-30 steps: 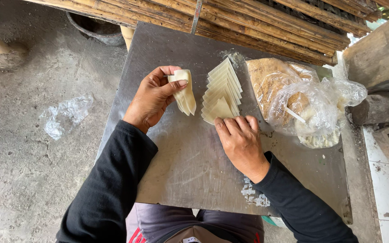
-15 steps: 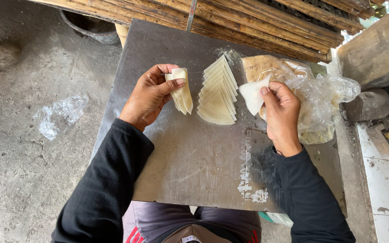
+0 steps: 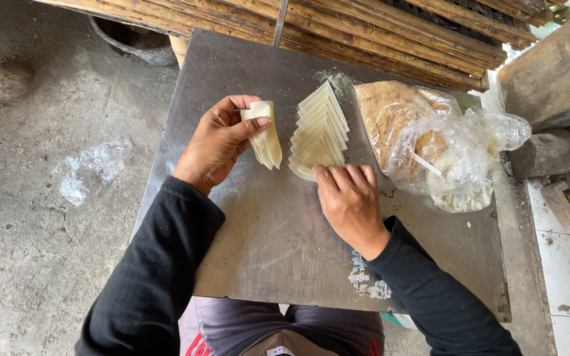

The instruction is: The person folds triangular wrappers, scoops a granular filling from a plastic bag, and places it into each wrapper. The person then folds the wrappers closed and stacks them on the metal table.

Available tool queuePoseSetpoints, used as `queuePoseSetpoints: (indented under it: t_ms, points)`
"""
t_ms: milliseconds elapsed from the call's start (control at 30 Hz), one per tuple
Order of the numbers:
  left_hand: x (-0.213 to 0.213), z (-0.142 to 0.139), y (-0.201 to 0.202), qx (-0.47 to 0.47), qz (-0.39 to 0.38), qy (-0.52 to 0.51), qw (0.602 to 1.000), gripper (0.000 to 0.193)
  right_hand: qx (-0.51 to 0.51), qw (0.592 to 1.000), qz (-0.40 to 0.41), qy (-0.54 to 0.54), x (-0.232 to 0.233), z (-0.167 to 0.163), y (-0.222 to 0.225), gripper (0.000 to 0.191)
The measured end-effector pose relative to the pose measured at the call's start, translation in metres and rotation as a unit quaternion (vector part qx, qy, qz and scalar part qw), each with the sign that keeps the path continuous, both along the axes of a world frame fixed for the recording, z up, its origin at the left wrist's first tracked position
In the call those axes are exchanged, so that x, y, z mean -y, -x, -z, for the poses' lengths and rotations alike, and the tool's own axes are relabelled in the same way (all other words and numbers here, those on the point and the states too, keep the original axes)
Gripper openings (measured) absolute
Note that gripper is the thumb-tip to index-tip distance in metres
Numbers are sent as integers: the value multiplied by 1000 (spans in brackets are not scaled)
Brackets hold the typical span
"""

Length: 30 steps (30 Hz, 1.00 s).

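Observation:
My left hand [image 3: 219,142] holds a small stack of pale folded dough wrappers [image 3: 266,137] above the grey metal table [image 3: 278,244], thumb pressed on the stack's top. To its right a fanned row of triangular dough wrappers [image 3: 320,130] lies on the table. My right hand [image 3: 348,201] rests palm down with its fingertips on the near end of that row. Both arms wear black sleeves.
A clear plastic bag [image 3: 453,158] with crumbly brown filling and a white spoon lies at the table's right. Bamboo poles [image 3: 377,26] run along the far edge. A crumpled plastic scrap [image 3: 90,170] lies on the concrete floor at left, a dark bucket [image 3: 133,39] behind.
My right hand had a single wrapper up near the plastic bag half a second ago; it has come back down onto the near end of the fanned row. The left hand stays put.

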<state>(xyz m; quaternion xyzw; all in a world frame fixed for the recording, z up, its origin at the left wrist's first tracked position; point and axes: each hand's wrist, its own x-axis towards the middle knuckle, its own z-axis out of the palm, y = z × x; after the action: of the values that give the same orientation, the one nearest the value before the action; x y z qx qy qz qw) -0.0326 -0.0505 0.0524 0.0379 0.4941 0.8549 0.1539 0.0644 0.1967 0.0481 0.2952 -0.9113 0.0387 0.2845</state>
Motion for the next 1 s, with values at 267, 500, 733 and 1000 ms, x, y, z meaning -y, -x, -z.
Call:
queuePoseSetpoints:
  t_ms: [267, 500, 733, 1000]
  points:
    - [0, 1, 0, -6, 5, -1, 1000, 29, 10, 999, -8, -34, 5, -7, -5, 22]
    - [-1, 3, 1, -7, 9, -7, 1000, 30, 26, 999, -16, -44, 7, -5, -7, 19]
    - [-4, 6, 0, -15, 16, -15, 1000, 29, 65, 998, -22, 7, -1, 5, 5, 29]
    - [-28, 3, -21, -92, 101, -25, 990, 37, 255, 870, -103, 409, 3, -4, 7, 39]
